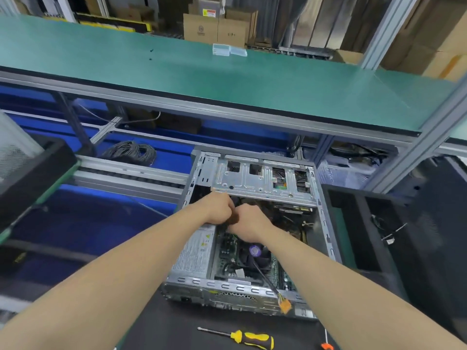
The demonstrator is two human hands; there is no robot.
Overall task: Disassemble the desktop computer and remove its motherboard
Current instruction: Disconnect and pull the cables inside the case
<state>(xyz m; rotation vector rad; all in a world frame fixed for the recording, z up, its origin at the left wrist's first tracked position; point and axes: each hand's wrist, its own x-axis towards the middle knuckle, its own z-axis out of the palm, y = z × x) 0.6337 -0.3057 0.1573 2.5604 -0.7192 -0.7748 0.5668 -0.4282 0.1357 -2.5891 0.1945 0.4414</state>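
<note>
While open-topped, grey desktop computer (252, 180) (green motherboard (225, 260), black fan (260, 258) inside)

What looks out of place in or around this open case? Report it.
One thing: a loose cable runs from beside the CPU fan over the near rim of the case, its orange connector dangling unplugged outside. Otherwise nothing looks damaged or spilled.

There is one open desktop computer (262, 180), with one cooler fan (255, 253) showing inside it. There are two hands, the left hand (218, 207) and the right hand (249, 222). Around them are one yellow-and-black screwdriver (252, 339), one orange-handled tool (326, 346) cut off by the frame edge, one coil of cable (131, 151) and two clear plastic boxes (221, 49).
</note>
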